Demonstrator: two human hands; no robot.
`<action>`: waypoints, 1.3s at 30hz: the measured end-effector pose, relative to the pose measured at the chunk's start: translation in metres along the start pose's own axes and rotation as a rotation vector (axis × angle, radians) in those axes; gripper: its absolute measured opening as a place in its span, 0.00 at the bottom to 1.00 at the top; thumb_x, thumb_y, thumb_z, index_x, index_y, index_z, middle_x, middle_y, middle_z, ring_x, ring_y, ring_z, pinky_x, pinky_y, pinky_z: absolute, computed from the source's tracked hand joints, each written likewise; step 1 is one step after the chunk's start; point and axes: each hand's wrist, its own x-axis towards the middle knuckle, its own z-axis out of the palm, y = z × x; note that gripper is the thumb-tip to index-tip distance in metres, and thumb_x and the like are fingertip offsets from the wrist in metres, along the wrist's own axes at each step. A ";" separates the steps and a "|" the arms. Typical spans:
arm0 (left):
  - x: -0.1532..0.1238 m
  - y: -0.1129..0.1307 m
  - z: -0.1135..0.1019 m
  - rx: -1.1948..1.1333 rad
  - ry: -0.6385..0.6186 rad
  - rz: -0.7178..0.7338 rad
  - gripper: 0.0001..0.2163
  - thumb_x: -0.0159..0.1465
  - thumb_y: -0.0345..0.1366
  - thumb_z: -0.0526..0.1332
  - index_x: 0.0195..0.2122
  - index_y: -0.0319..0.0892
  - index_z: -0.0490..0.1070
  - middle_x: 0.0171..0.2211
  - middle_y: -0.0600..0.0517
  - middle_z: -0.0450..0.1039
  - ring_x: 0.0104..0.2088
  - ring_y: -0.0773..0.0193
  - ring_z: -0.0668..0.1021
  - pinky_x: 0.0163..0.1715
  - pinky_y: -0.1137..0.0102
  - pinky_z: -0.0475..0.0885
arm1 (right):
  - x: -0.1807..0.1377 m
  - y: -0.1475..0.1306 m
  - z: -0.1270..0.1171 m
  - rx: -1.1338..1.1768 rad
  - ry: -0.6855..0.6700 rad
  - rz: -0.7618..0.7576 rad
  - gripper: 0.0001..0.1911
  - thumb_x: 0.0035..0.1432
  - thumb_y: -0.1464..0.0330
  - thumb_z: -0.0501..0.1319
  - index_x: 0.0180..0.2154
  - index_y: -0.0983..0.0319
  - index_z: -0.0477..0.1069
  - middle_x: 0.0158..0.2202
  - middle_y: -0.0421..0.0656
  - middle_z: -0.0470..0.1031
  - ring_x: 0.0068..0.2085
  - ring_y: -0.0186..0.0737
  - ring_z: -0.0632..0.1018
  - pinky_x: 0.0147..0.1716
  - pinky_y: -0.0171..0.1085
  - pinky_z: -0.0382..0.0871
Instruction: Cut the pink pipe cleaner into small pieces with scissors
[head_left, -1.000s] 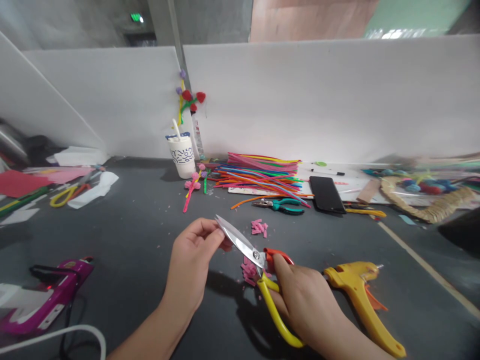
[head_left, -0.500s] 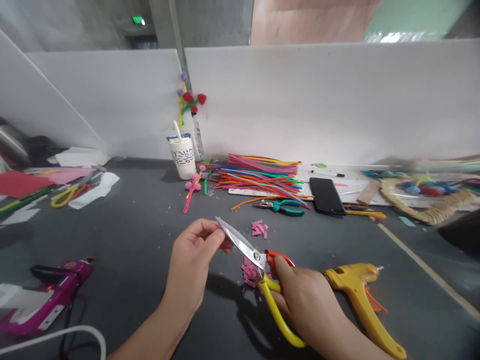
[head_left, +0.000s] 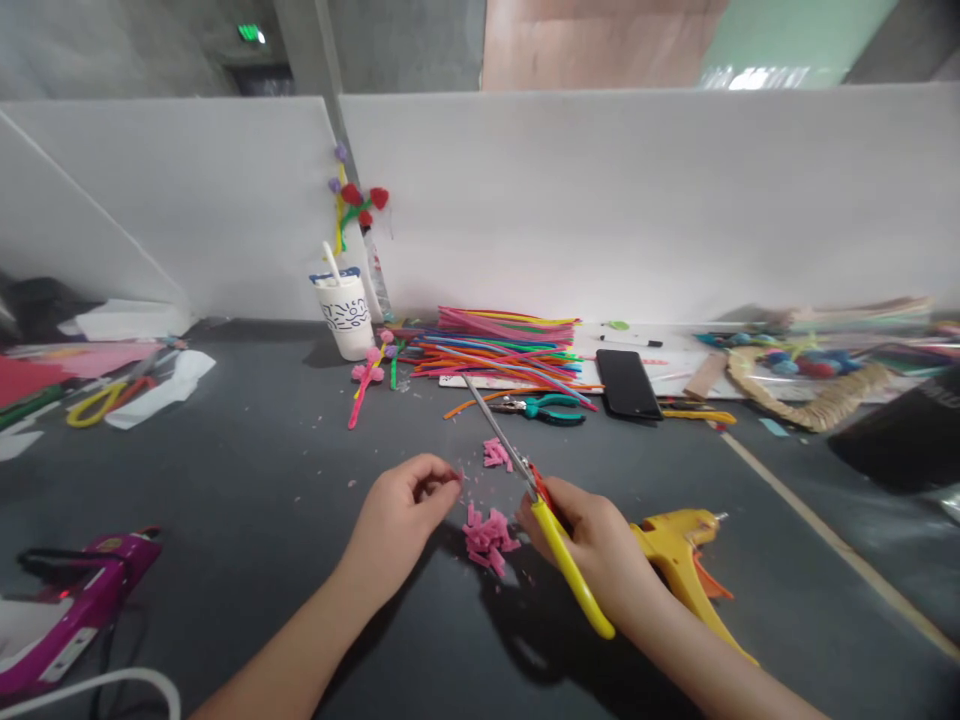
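My right hand [head_left: 581, 525] grips a pair of scissors [head_left: 566, 565] with yellow and red handles. Their metal blades point up and away to the left, clear of my left hand. The fingertips of my left hand [head_left: 411, 510] are pinched together, with a trace of a small pink piece [head_left: 458, 479] at their tips; most of it is hidden. Between the hands lies a heap of short pink cut pieces [head_left: 489, 540] on the dark table. A smaller group of pink pieces [head_left: 496, 453] sits just beyond, close to the blades.
A yellow glue gun [head_left: 679, 550] lies beside my right forearm. Farther back are teal-handled pliers [head_left: 551, 408], colourful pipe cleaners [head_left: 502, 350], a phone [head_left: 628, 384] and a white cup [head_left: 346, 315]. At left, a purple device [head_left: 90, 610] has a cable.
The scissors have moved away from my left fingertips and turned edge-on, blades now pointing farther forward. My left hand has lowered and come closer to the pink heap. The view has shifted slightly right.
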 end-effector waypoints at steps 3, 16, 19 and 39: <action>0.007 -0.002 0.000 0.195 -0.067 0.028 0.06 0.53 0.37 0.56 0.23 0.41 0.68 0.17 0.58 0.61 0.21 0.68 0.65 0.21 0.73 0.57 | 0.005 0.004 -0.005 0.022 0.044 0.043 0.11 0.48 0.66 0.54 0.20 0.61 0.55 0.18 0.34 0.55 0.22 0.30 0.57 0.19 0.30 0.49; 0.065 -0.007 0.030 0.486 -0.108 0.086 0.08 0.51 0.35 0.55 0.21 0.40 0.71 0.18 0.53 0.70 0.21 0.65 0.70 0.21 0.73 0.58 | 0.008 0.002 -0.017 0.162 0.068 0.071 0.11 0.51 0.64 0.53 0.21 0.61 0.57 0.15 0.33 0.60 0.15 0.28 0.60 0.15 0.29 0.51; 0.071 -0.010 0.031 0.494 -0.134 0.128 0.10 0.53 0.37 0.53 0.20 0.40 0.71 0.18 0.54 0.69 0.21 0.65 0.69 0.22 0.73 0.58 | 0.009 0.002 -0.017 0.187 0.064 0.077 0.11 0.51 0.63 0.53 0.21 0.61 0.58 0.15 0.33 0.59 0.15 0.28 0.61 0.15 0.29 0.51; 0.037 -0.021 0.005 0.591 -0.462 0.326 0.05 0.51 0.29 0.55 0.25 0.43 0.70 0.29 0.53 0.65 0.29 0.64 0.68 0.31 0.71 0.61 | 0.009 -0.001 -0.015 0.265 0.015 0.122 0.10 0.49 0.65 0.54 0.21 0.61 0.57 0.15 0.32 0.59 0.14 0.27 0.60 0.13 0.28 0.50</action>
